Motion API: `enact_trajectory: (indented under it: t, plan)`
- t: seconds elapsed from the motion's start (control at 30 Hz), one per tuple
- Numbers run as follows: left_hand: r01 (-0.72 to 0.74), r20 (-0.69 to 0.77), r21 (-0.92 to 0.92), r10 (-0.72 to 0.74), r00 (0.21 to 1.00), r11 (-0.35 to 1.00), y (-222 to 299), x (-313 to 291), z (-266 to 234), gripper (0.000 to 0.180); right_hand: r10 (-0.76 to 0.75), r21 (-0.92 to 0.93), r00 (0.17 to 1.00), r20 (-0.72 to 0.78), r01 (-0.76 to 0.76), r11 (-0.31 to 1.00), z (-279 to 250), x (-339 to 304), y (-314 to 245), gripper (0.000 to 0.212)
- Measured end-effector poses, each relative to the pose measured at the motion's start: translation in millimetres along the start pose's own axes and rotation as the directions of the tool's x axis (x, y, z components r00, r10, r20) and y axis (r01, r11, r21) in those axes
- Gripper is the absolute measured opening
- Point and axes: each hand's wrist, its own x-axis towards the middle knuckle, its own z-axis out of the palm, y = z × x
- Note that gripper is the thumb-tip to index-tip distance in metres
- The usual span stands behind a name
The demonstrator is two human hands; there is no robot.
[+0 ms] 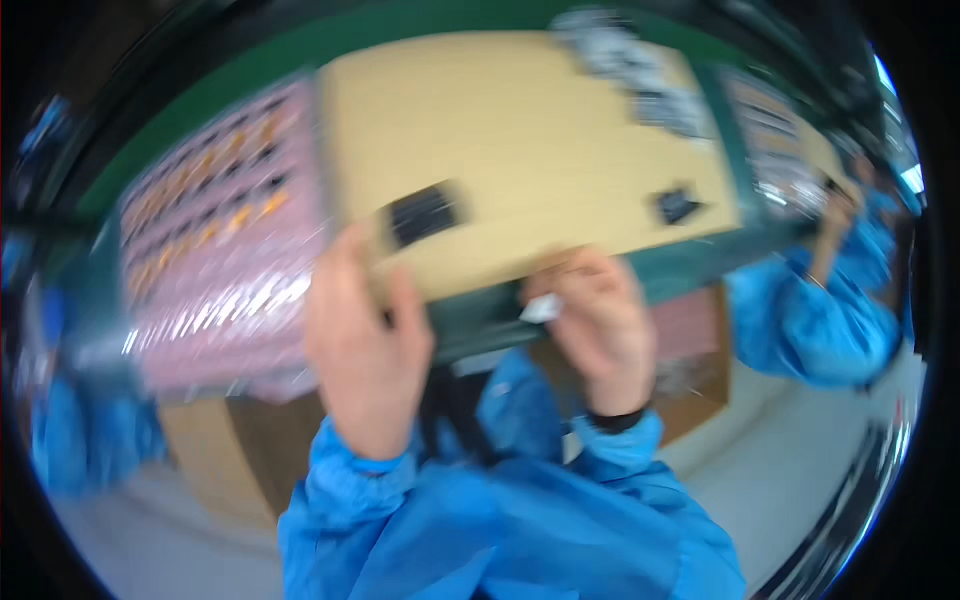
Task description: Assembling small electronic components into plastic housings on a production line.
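My left hand (365, 345) rests over the near left corner of a pale yellow board (520, 130), thumb apart from the fingers, holding nothing that I can see. Just beyond its fingertips lies a flat black rectangular piece (422, 213). My right hand (603, 320) is at the board's near edge, fingers closed in a pinch. A small white piece (542, 308) sticks out from these fingers; motion blur hides what it is. On the board's right side lies a smaller dark piece (677, 205).
Left of the board, pink bubble wrap (225, 235) carries rows of small black and orange parts. Crumpled clear-grey plastic bags (630, 65) lie at the far right. Below the green table edge are cardboard boxes (215, 450). A co-worker's blue sleeve (825, 320) is at right.
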Motion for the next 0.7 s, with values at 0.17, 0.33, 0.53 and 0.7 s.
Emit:
enact_trajectory:
  t: [0.17, 0.33, 0.53, 0.7]
  plan:
    - [0.062, 0.027, 0.118, -0.066, 0.997, 0.991, 8.3, 2.8, 19.2, 0.042, 0.103, 0.143, 0.992, 0.071, -0.112, 0.983, 8.2, -9.6, 2.6, 0.012]
    - [-0.006, -0.036, 0.010, 0.007, 0.999, 1.000, -1.7, 21.0, 48.5, 0.036, 0.039, 0.133, 0.998, 0.056, -0.046, 0.990, -6.5, -1.7, -0.6, 0.014]
    - [0.299, 0.171, -0.718, -0.257, 0.951, 0.628, -1.2, 5.5, 47.1, 0.028, 0.070, 0.167, 0.995, 0.078, -0.082, 0.983, -12.7, 1.6, -3.9, 0.015]
    - [0.361, 0.236, -0.755, -0.287, 0.928, 0.548, 11.7, -2.3, 36.7, 0.030, 0.140, 0.079, 0.989, 0.047, -0.143, 0.987, 2.0, 0.2, -5.7, 0.016]
